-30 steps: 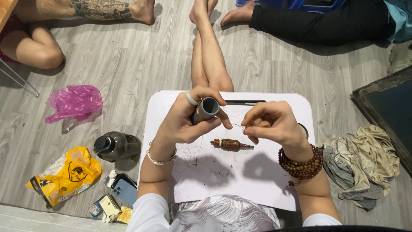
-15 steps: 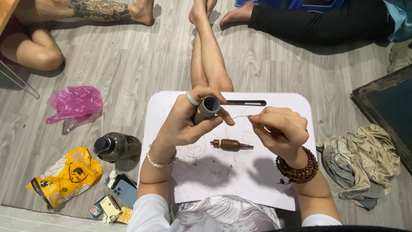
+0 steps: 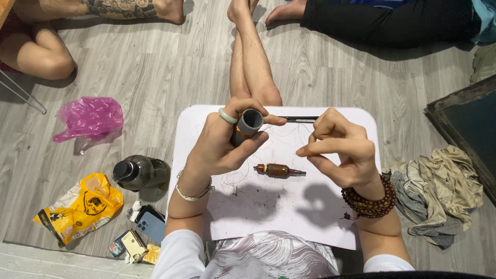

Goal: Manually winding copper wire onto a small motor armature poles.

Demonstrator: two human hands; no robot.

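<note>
**Lap board on grey plank floor: two hands, motor parts**

Floor [image 3: 170, 67]: grey wood-look planks; other people's bare legs along the top edge.
Board [image 3: 289, 217]: white, across the lap, with loose hair-thin wire strands.
Left hand [image 3: 219, 144]: clenched around a grey tube [image 3: 247, 125] with an orange band, open end up, held above the board.
Right hand [image 3: 341, 150]: thumb and forefinger pinched together; whether they grip a wire strand cannot be told.
Rotor [image 3: 278, 170]: small, copper-wound, lying on the board between the hands.
Tool [image 3: 299, 119]: dark, slim, at the board's far edge.
Left of board: pink bag [image 3: 89, 117], dark bottle [image 3: 138, 172], yellow bag [image 3: 82, 205], phone [image 3: 151, 226].
Right: rags [image 3: 444, 186].
</note>
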